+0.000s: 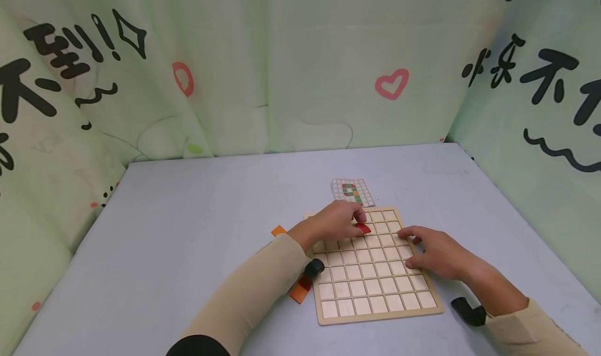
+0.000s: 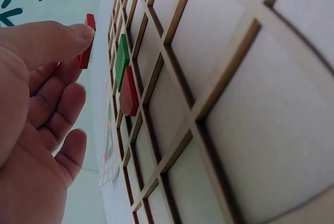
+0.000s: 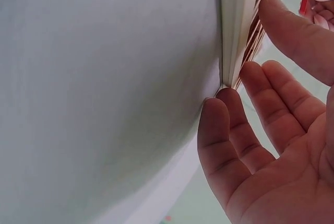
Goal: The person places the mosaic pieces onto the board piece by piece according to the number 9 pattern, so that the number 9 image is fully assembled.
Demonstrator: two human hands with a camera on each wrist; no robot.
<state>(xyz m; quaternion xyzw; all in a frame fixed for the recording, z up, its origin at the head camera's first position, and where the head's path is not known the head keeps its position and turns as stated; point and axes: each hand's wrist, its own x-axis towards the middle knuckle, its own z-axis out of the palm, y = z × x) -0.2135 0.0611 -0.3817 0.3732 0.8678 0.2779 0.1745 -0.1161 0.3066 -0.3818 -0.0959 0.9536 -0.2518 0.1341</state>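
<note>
My left hand pinches a small red tile with a curved edge between thumb and fingers, above the far part of a wooden grid board. In the left wrist view this red tile is held clear of the board. Below it, a green tile and another red tile sit on the grid, mostly hidden by the hand in the head view. My right hand rests at the board's right edge, thumb over the top and relaxed fingers against the side.
A pattern card with a coloured grid design lies just beyond the board. Left of the board, partly covered by my left arm, are orange tiles and a dark red tile. Printed curtains surround the white table.
</note>
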